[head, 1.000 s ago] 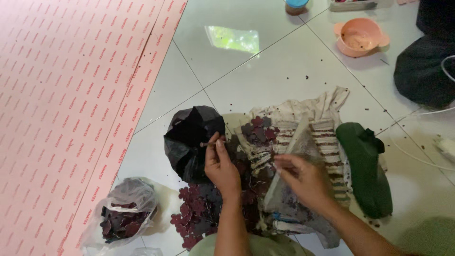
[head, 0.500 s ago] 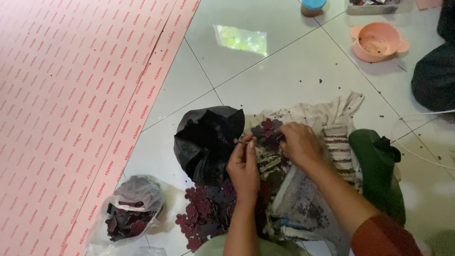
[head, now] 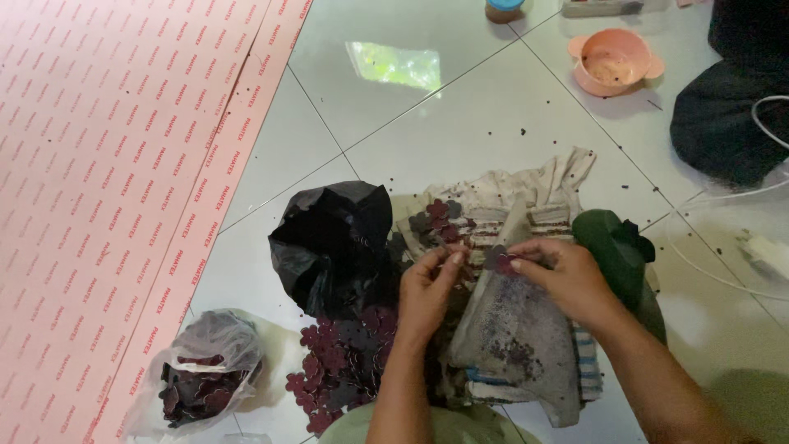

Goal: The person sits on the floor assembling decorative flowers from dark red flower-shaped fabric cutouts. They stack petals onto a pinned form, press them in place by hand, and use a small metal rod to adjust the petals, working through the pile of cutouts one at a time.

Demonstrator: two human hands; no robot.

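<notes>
My left hand [head: 427, 289] and my right hand [head: 563, 275] meet above a striped, stained cloth [head: 526, 329] spread on the white tiled floor. Between the fingertips of my right hand sits a small dark-red flower-shaped piece [head: 498, 261]; my left fingertips pinch close beside it, what they grip is too small to tell. A heap of the same dark-red pieces [head: 337, 362] lies on the floor below my left hand, and a few more [head: 436, 220] rest on the cloth's far edge. A black plastic bag [head: 333, 242] sits crumpled to the left.
A clear plastic bag [head: 201, 374] with dark-red pieces lies at the lower left. A pink printed sheet [head: 107, 181] covers the left floor. A dark green bag [head: 620, 251] sits right of the cloth. A pink bowl [head: 612, 64], dark fabric [head: 727, 123] and a white cable [head: 731, 279] lie further back and right.
My right hand moved from the cloth's near part up to the far pieces, then drew back with one. Both hands now hold together over the cloth's middle. The camera shifted slightly.
</notes>
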